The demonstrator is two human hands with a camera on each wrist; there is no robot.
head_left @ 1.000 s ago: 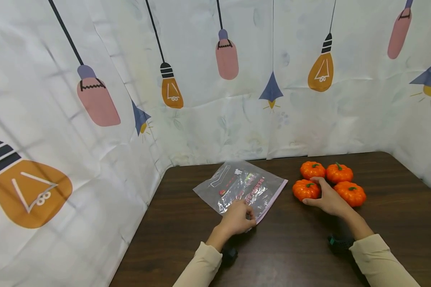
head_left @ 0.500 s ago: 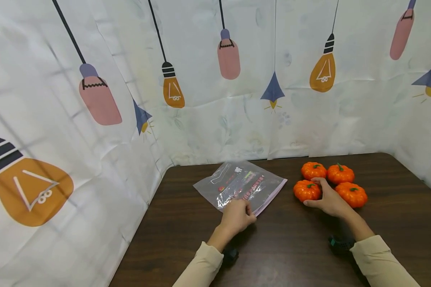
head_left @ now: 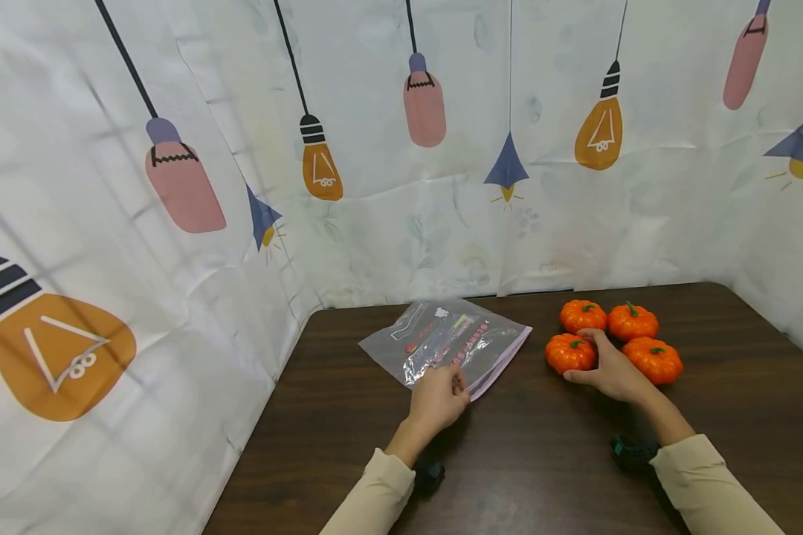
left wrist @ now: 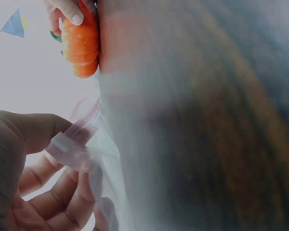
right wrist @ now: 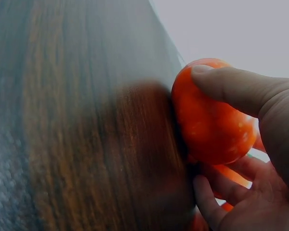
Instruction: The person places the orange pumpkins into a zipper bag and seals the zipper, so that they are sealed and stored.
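A clear zip bag (head_left: pixel 408 342) with printed lettering and a pink zip edge lies flat towards the back of the table. My left hand (head_left: pixel 436 401) pinches its near corner. In the left wrist view, thumb and fingers close on a pale slider-like tab (left wrist: pixel 65 146) at the end of the pink strip. My right hand (head_left: pixel 616 374) holds a small orange pumpkin (head_left: pixel 565 353), the front-left one of a cluster. The right wrist view has the thumb across this pumpkin (right wrist: pixel 214 120), with fingers on its other side. It sits on the table.
Behind and beside the held pumpkin are three more: a back-left pumpkin (head_left: pixel 581 317), a back-right pumpkin (head_left: pixel 632 325) and a front-right pumpkin (head_left: pixel 653 362). The dark wooden table (head_left: pixel 529 461) meets a printed white curtain (head_left: pixel 401 245) at the back and left.
My left hand has shifted slightly away from me, and the bag's near corner has moved back and left with it. My right hand stays on the same pumpkin.
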